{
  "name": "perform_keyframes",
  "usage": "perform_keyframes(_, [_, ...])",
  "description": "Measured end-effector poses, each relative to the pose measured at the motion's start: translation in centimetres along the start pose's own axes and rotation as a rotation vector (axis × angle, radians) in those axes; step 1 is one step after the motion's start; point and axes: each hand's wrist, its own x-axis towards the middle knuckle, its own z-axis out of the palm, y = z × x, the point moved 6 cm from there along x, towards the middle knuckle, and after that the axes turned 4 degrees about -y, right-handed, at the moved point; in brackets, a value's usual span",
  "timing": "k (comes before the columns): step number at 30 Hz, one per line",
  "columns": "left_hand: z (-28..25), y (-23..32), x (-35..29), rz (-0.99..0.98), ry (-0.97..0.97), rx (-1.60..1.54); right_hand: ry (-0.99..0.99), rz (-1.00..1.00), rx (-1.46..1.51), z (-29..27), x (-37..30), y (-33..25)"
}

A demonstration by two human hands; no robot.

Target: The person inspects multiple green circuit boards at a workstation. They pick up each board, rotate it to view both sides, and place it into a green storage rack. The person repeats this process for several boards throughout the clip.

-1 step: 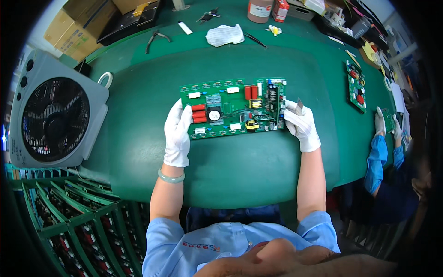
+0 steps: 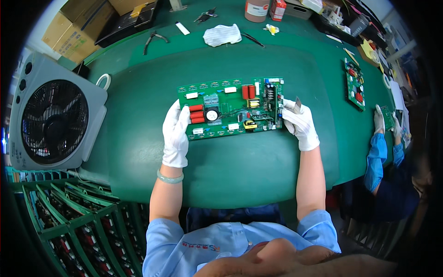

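Observation:
Between my two white-gloved hands is a green circuit board (image 2: 226,107), populated with red cylinders, white blocks, a round black-and-white part and a yellow coil. My left hand (image 2: 176,134) grips its left end, the thumb beside the red cylinders. At the opposite end, my right hand (image 2: 301,123) holds the board's right edge, where a narrow upright board stands. A flat grey metal piece (image 2: 298,104) sticks up from my right fingers; its kind cannot be made out. Gloved fingers hide part of both ends.
A grey fan (image 2: 48,122) stands left, above a green rack (image 2: 69,217) holding boards. Pliers (image 2: 154,41), a white cloth (image 2: 222,35), black tweezers (image 2: 254,40) and a bottle (image 2: 256,10) lie or stand farther back. Another board (image 2: 354,85) and a co-worker's gloved hands (image 2: 379,121) are right.
The whole view has shifted very slightly. My hands keep the same hold on the circuit board.

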Motion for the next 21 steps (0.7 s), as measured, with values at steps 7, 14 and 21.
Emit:
perform_keyframes(7, [0.9,-0.1,0.1,0.011,-0.025,-0.039,-0.034,-0.069,0.033,-0.6,-0.7,-0.9])
perform_keyframes(14, [0.1,-0.8,0.2,-0.005,-0.009,-0.034,-0.052,-0.046,0.098,-0.8,-0.7,-0.8])
perform_keyframes(21, [-0.6,-0.6,-0.1,-0.005,0.027,0.015,-0.075,-0.053,0.108,-0.3,-0.8,-0.9])
